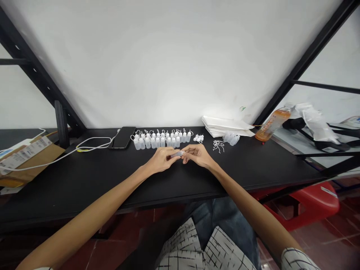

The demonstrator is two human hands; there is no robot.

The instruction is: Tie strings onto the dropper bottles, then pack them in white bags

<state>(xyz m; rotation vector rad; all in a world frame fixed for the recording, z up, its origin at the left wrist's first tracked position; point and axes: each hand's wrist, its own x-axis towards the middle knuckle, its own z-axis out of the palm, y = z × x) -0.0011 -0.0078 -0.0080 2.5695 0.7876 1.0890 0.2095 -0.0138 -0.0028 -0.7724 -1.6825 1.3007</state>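
Observation:
My left hand grips a small translucent squeeze bottle that lies sideways over the black table. At the bottle's top end, the fingers of my right hand are pinched; they partly hide the white piece there. Just behind my hands, several small squeeze bottles with white caps stand upright in rows. Right of those rows lie a few loose white caps. Thin white loop straps are heaped farther right, close to several capless bottles lying together.
A black phone with a white cable lies on the table at left, near a cardboard box. White paper sheets and an orange drink bottle sit at right. A red stool stands below the right edge.

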